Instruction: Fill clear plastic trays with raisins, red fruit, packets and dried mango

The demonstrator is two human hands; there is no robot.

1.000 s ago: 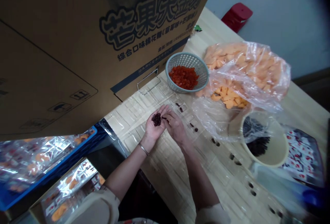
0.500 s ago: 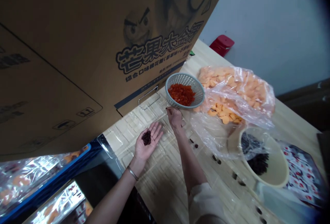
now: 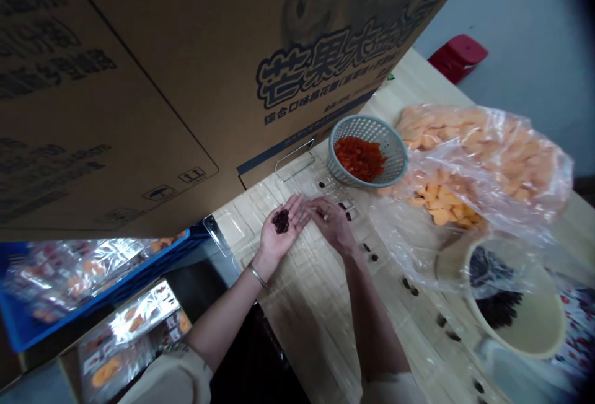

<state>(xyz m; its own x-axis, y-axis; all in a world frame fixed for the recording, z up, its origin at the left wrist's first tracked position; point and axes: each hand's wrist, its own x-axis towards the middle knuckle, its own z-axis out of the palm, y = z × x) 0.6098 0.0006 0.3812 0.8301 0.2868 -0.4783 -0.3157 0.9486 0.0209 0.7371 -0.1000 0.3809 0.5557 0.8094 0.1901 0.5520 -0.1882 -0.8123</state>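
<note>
Before the grey basket (image 3: 395, 149), the left hand (image 3: 277, 244) is spread palm up under dark pieces (image 3: 281, 221); the right hand (image 3: 333, 224) bends beside it, any pinch impossible to tell. A clear bag (image 3: 402, 241) lies right of the basket.

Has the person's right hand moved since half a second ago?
Yes. Judged against the basket, the right hand has moved away from it, back toward the left hand.

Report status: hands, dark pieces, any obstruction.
Left hand open, palm up, holding small dark pieces. Right hand close beside it, grip unclear. Nothing visibly blocking either hand.
</note>
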